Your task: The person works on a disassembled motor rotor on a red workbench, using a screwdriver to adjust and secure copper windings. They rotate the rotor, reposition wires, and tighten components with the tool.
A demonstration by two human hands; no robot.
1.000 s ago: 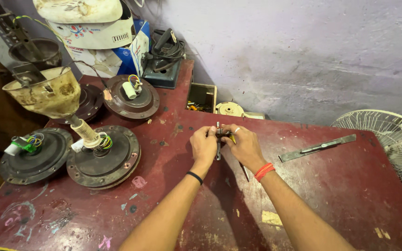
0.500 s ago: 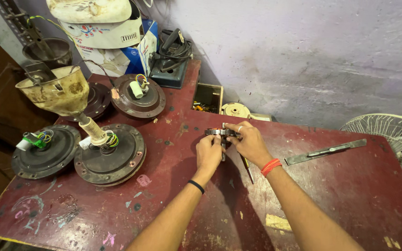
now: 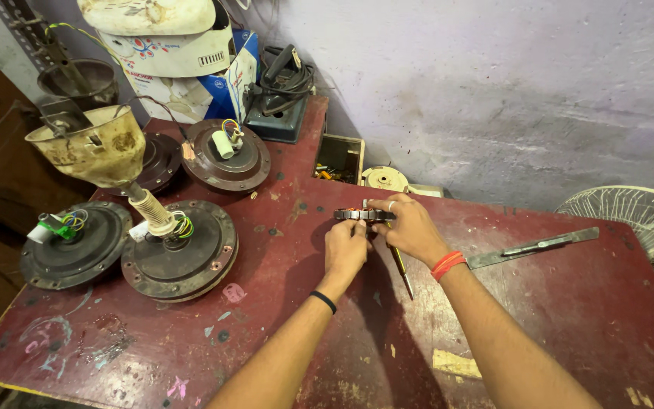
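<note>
We hold a small ring-shaped stator (image 3: 363, 215) at the frame's centre, just above the red worktop (image 3: 569, 318): left hand (image 3: 346, 250) and right hand (image 3: 406, 227) pinch it closed. Likely mid-inspection; next needs steady turning.

— What packaging is recorded on the bench?

— One cardboard carton (image 3: 179, 57) is noted at the far left corner of the red table (image 3: 569, 318), set against the wall. It is rectangular, white on its front face with red and blue printed decoration, and a blue side panel is seen on its right. A small dark label patch is seen on the white face. Its top is covered by a cream-coloured cover (image 3: 145, 14).

— Anything further?

— A small open box (image 3: 340, 157), wooden by its look, is recorded at the table's rear edge, with small parts lying inside. No signs or screens are observed.
</note>
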